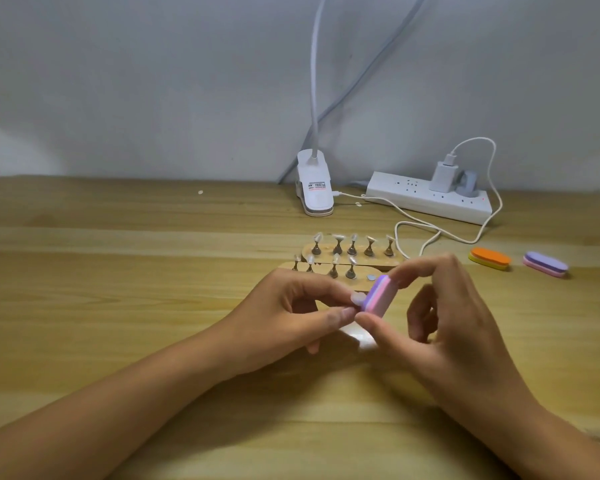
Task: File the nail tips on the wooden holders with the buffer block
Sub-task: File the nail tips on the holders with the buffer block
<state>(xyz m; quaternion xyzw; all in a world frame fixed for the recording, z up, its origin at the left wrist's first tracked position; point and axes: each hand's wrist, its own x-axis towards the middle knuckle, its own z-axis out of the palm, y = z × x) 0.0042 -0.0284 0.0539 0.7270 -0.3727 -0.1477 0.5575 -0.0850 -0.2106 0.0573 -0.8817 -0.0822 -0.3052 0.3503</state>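
Note:
My right hand [440, 313] pinches a pink and purple buffer block [378, 295] between thumb and fingers. My left hand [291, 306] pinches a small clear nail tip [356, 298] on its stand, and the tip touches the block's left face. Behind my hands lie two wooden holders: the far one [354, 258] carries several brass stands with nail tips, the near one [357, 275] also carries several and has a bare round magnet spot at its right end. My left hand hides part of the near holder.
An orange and yellow buffer block [489, 258] and a purple and pink one [545, 264] lie at the right. A white clip lamp base [314, 187], a power strip [426, 197] with a charger, and a white cable [440, 233] sit at the back of the wooden table [118, 271].

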